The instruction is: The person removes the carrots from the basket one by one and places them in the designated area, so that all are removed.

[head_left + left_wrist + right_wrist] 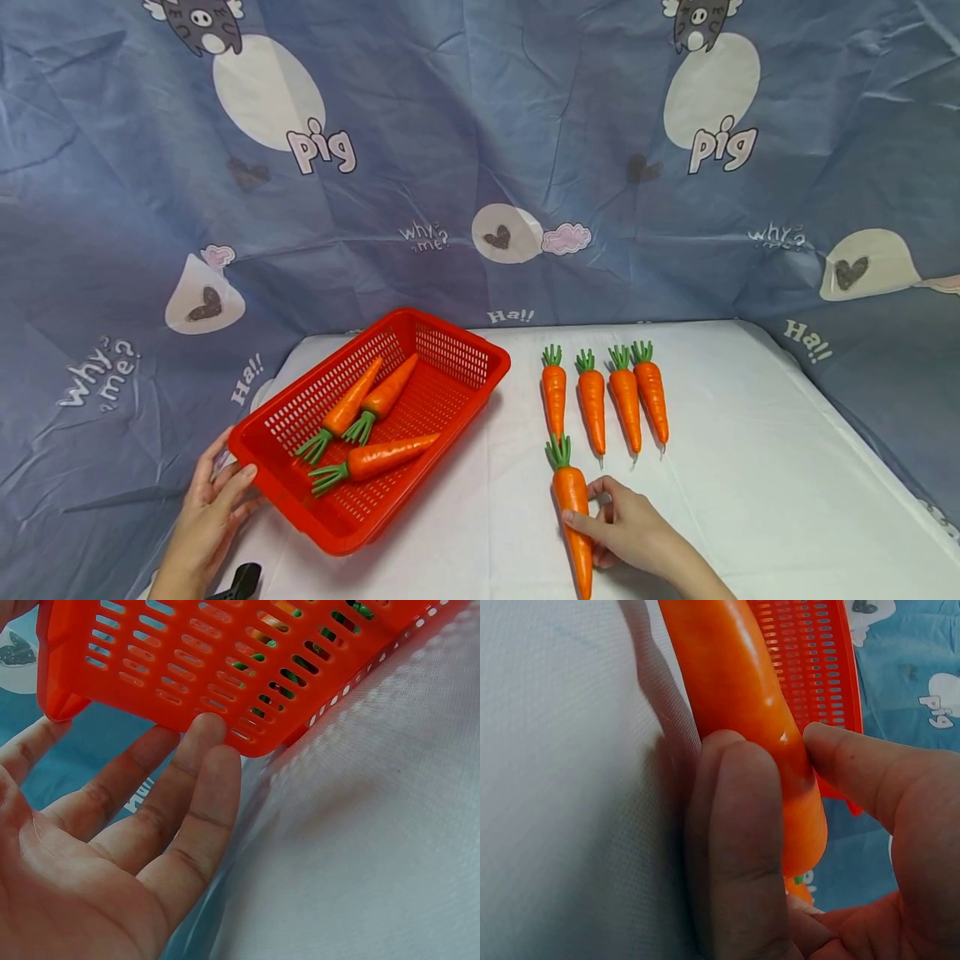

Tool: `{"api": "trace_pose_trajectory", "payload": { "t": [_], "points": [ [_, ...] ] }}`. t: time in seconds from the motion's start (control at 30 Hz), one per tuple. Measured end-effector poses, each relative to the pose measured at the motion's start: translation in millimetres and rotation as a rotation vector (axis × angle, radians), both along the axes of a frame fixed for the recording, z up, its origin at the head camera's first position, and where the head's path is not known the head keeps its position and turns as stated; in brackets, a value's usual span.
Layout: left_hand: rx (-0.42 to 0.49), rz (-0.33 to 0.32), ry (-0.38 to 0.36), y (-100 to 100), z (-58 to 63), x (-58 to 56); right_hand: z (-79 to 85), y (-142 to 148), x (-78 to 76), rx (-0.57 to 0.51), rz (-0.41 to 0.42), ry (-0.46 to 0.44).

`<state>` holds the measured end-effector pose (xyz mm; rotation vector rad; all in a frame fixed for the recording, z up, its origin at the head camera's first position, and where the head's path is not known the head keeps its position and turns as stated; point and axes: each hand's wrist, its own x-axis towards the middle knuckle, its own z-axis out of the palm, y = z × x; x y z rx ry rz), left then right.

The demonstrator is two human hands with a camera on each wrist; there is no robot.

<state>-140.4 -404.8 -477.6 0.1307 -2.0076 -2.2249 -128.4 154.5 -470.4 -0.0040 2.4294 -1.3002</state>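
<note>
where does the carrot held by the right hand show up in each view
head: held carrot at the bottom, right of centre
left wrist: not in it
right wrist: upper middle, slanting down to the right
shared landmark: the red slotted basket, partly or wholly visible in all three

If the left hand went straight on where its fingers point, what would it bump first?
The red basket: the left hand touches its left corner, so nothing seems to stand between.
</note>
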Motion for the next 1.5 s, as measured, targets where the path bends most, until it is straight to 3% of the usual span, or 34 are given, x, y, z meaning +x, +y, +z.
{"api": "trace_pose_trajectory", "payload": {
  "t": [1.13,1.5],
  "points": [
    [-0.019,0.023,-0.050,-0.1,2.2,-0.5,1.7,-1.1,3.4,-0.059,0.055,0.021],
    [-0.016,0.013,-0.022,1.1,2.6,0.1,2.0,0.3,5.0,-0.066,0.085,0.022]
  ]
}}
